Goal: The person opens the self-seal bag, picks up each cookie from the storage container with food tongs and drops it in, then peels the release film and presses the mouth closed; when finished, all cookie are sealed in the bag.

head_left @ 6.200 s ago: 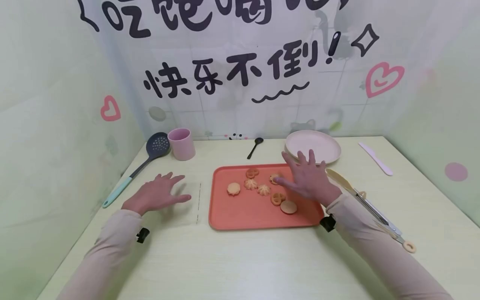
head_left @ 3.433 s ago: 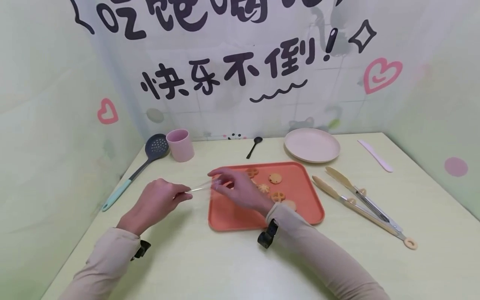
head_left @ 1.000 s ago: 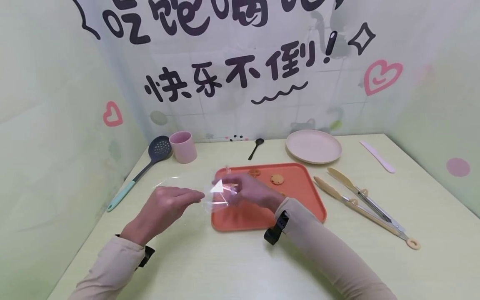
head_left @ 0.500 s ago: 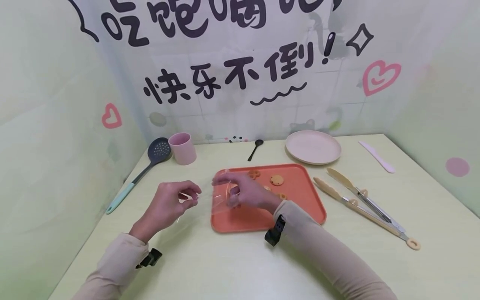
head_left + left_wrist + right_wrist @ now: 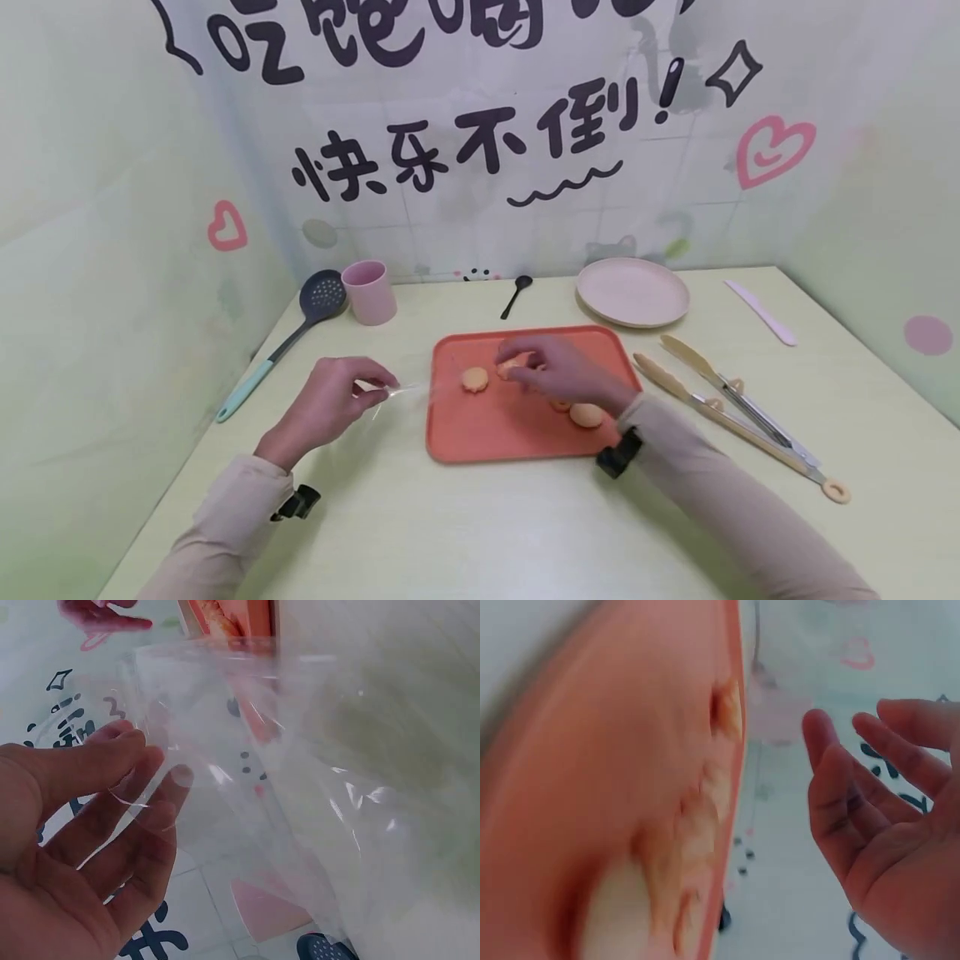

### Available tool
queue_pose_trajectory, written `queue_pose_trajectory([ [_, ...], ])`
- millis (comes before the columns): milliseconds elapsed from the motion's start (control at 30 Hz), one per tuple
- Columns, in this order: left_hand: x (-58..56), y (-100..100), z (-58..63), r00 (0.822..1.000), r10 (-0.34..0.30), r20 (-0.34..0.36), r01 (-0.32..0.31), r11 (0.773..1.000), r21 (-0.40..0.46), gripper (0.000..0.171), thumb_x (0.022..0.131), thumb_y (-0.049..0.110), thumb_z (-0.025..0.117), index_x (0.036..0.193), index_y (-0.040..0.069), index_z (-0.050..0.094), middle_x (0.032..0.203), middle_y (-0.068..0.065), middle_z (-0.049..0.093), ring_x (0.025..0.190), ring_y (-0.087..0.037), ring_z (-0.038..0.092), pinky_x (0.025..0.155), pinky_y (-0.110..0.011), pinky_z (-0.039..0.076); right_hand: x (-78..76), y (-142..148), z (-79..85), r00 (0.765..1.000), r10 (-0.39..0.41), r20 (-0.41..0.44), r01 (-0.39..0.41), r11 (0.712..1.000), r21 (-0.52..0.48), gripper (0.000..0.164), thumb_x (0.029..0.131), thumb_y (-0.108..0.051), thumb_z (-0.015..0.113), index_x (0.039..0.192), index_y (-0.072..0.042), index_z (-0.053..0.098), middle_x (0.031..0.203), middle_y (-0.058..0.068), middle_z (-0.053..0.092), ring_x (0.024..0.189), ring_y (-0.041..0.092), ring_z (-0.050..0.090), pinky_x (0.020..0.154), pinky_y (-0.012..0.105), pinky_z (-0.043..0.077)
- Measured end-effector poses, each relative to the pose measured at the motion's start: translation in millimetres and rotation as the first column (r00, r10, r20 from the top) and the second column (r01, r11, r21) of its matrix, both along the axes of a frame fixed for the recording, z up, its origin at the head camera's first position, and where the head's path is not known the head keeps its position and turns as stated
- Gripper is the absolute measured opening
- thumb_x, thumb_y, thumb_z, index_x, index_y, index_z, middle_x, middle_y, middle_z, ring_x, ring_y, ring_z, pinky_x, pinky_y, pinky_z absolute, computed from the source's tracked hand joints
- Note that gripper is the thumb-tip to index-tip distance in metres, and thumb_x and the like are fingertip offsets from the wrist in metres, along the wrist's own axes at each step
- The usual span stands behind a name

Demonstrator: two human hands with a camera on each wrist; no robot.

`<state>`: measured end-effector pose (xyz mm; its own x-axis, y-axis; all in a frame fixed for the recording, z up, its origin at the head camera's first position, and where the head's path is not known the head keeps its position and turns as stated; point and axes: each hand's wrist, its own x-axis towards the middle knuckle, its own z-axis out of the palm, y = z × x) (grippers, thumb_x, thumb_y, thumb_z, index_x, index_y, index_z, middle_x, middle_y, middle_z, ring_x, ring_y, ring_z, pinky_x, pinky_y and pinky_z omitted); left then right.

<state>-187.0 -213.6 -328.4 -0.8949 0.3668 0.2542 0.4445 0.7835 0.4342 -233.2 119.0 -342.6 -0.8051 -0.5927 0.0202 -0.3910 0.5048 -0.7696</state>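
My left hand pinches the edge of a clear plastic bag between thumb and fingers, left of the red-orange tray. The bag spreads crinkled and see-through across the left wrist view. Over the middle of the tray is my right hand, its fingers loosely bent and nothing held between them, as the right wrist view of the hand shows. Cookies lie on the tray: a round scalloped one left of the right hand, a smooth oval one below it. Others are partly hidden under that hand.
Tongs with tan tips lie right of the tray. Behind it are a small black spoon and a pink plate; a pink knife lies at far right. A pink cup and slotted skimmer are at back left.
The left hand has come to pinch the bag at its edge. The right hand, earlier at the bag's right side, has let go and moved right over the tray, uncovering the scalloped cookie.
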Motion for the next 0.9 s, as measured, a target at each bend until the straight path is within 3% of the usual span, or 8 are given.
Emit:
queue_pose_trajectory([
  [100, -1.4, -2.6, -0.1, 1.000, 0.005, 0.004, -0.005, 1.000, -0.020, 0.019, 0.083, -0.002, 0.077, 0.098, 0.009, 0.080, 0.095, -0.004, 0.079, 0.089, -0.021, 0.076, 0.078, -0.037, 0.062, 9.3, 36.9, 6.5, 0.997, -0.016, -0.074, 0.020, 0.998, 0.061, 0.024, 0.099, -0.018, 0.061, 0.123, -0.013, 0.067, 0.102, 0.013, 0.073, 0.081, 0.026, 0.069, 0.066, 0.029, 0.055],
  [200, -2.1, -5.7, -0.7, 1.000, 0.007, 0.005, -0.007, 0.999, -0.038, 0.020, 0.082, -0.003, 0.077, 0.100, 0.007, 0.079, 0.095, -0.006, 0.079, 0.089, -0.021, 0.077, 0.081, -0.040, 0.062, 20.4, 78.2, 11.4, 0.981, -0.078, -0.178, 0.098, 0.989, 0.112, 0.025, 0.097, -0.014, 0.065, 0.122, -0.010, 0.067, 0.108, 0.014, 0.073, 0.083, 0.022, 0.069, 0.067, 0.026, 0.056],
  [333, -2.8, -12.3, -1.3, 1.000, 0.026, -0.004, -0.026, 0.998, -0.055, 0.021, 0.082, -0.003, 0.078, 0.102, 0.006, 0.078, 0.095, -0.006, 0.079, 0.088, -0.021, 0.077, 0.081, -0.039, 0.062, 28.9, 134.6, 16.8, 0.907, -0.176, -0.381, 0.266, 0.943, 0.198, 0.036, 0.091, -0.013, 0.073, 0.124, -0.003, 0.064, 0.116, 0.018, 0.071, 0.090, 0.026, 0.069, 0.072, 0.035, 0.058],
  [433, -3.1, -17.4, -0.6, 0.999, 0.044, -0.006, -0.045, 0.997, -0.059, 0.022, 0.082, -0.002, 0.078, 0.102, 0.006, 0.078, 0.094, -0.006, 0.079, 0.087, -0.021, 0.077, 0.080, -0.039, 0.062, 31.2, 172.6, 15.6, 0.863, -0.215, -0.457, 0.379, 0.874, 0.305, 0.052, 0.087, -0.021, 0.078, 0.127, 0.005, 0.058, 0.116, 0.027, 0.068, 0.097, 0.038, 0.069, 0.079, 0.050, 0.057],
  [500, -2.9, -19.4, 0.2, 0.999, 0.050, -0.002, -0.050, 0.997, -0.066, 0.022, 0.082, -0.002, 0.078, 0.103, 0.006, 0.078, 0.094, -0.006, 0.079, 0.087, -0.022, 0.077, 0.080, -0.040, 0.062, 34.3, 193.0, 11.4, 0.866, -0.232, -0.444, 0.417, 0.823, 0.385, 0.066, 0.085, -0.030, 0.080, 0.130, 0.009, 0.053, 0.115, 0.032, 0.067, 0.098, 0.045, 0.067, 0.079, 0.056, 0.055],
  [600, -2.9, -22.0, 0.6, 0.999, 0.052, -0.004, -0.052, 0.995, -0.081, 0.022, 0.082, -0.001, 0.079, 0.102, 0.007, 0.078, 0.094, -0.006, 0.079, 0.087, -0.022, 0.077, 0.080, -0.041, 0.062, 41.7, 211.4, 3.1, 0.884, -0.270, -0.382, 0.441, 0.754, 0.486, 0.081, 0.083, -0.045, 0.079, 0.132, 0.012, 0.050, 0.113, 0.034, 0.067, 0.094, 0.044, 0.068, 0.072, 0.053, 0.055],
  [833, -5.2, -27.7, 2.7, 0.998, 0.050, -0.034, -0.054, 0.991, -0.125, 0.021, 0.081, -0.001, 0.079, 0.101, 0.008, 0.079, 0.092, -0.004, 0.079, 0.086, -0.020, 0.076, 0.080, -0.041, 0.062, 49.2, 219.0, -6.8, 0.880, -0.332, -0.339, 0.471, 0.706, 0.530, 0.060, 0.089, -0.047, 0.072, 0.112, 0.007, 0.062, 0.088, 0.015, 0.073, 0.075, 0.026, 0.067, 0.055, 0.038, 0.049],
  [900, -4.9, -30.7, 3.0, 0.998, 0.052, -0.037, -0.056, 0.990, -0.130, 0.021, 0.081, 0.000, 0.079, 0.101, 0.008, 0.078, 0.092, -0.004, 0.079, 0.086, -0.020, 0.076, 0.080, -0.041, 0.061, 49.2, 216.4, -8.0, 0.878, -0.345, -0.331, 0.476, 0.689, 0.546, 0.061, 0.087, -0.050, 0.072, 0.109, 0.006, 0.064, 0.089, 0.016, 0.072, 0.073, 0.025, 0.066, 0.052, 0.037, 0.047],
])
